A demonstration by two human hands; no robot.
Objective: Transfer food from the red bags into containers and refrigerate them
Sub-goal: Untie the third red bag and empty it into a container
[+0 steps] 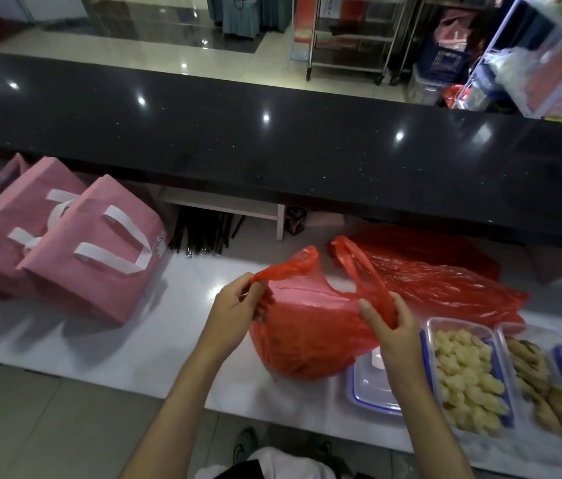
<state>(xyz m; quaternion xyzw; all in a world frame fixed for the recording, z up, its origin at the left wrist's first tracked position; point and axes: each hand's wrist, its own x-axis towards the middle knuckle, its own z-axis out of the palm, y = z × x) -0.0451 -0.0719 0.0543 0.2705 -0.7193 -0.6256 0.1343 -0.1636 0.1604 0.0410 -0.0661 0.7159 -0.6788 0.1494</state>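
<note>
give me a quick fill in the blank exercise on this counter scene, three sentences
1. Both hands, left hand and right hand, pull open a ____ plastic bag.
2. The pink bags have ____ handles.
3. The container lid lies flat, trimmed in ____, beside the container of pale food pieces.

Missing words: red; white; blue

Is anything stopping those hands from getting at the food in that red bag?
Only the bag itself. The left hand and right hand each grip a handle of the red bag, pulling it apart; its plastic covers the food.
</note>
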